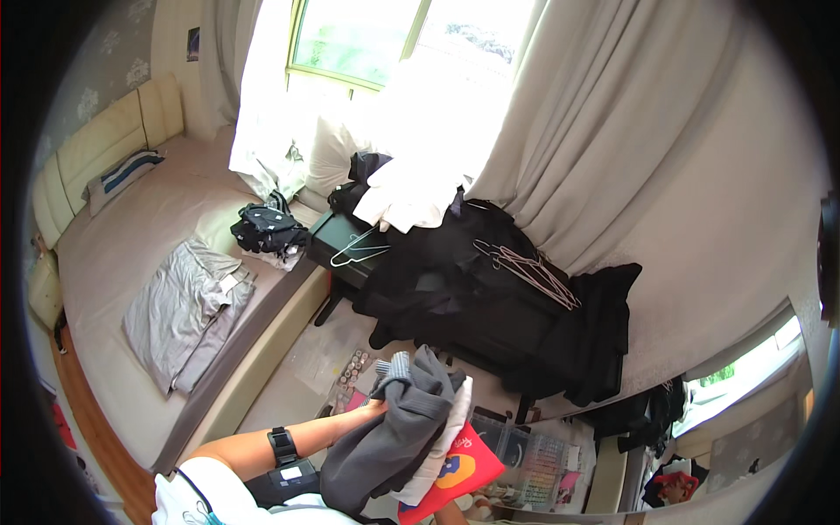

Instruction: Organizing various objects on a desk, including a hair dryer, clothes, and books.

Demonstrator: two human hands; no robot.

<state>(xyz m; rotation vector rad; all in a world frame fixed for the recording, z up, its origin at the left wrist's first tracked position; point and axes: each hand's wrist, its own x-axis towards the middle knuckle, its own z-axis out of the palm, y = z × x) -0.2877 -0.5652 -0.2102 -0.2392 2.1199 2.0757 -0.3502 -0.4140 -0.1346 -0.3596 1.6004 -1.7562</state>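
My left hand (375, 408) is mostly covered by a bundle of garments at the bottom middle, with its fingers around the cloth. The bundle has a dark grey garment (420, 413) on top, a striped cloth (396, 367) at its upper left and a white garment (438, 459) on its right. Against the white garment lies a red flat item (466, 469) with a yellow and blue print. Below the red item, part of my right hand or forearm (450, 513) shows; its fingers are hidden.
Black clothes (426, 282) and pink hangers (535, 275) cover a dark table ahead. A white hanger (357, 249) lies at its left. On the bed (111, 262) are a folded grey garment (190, 308) and a black pile (266, 226). Clear boxes (538, 466) stand below the table.
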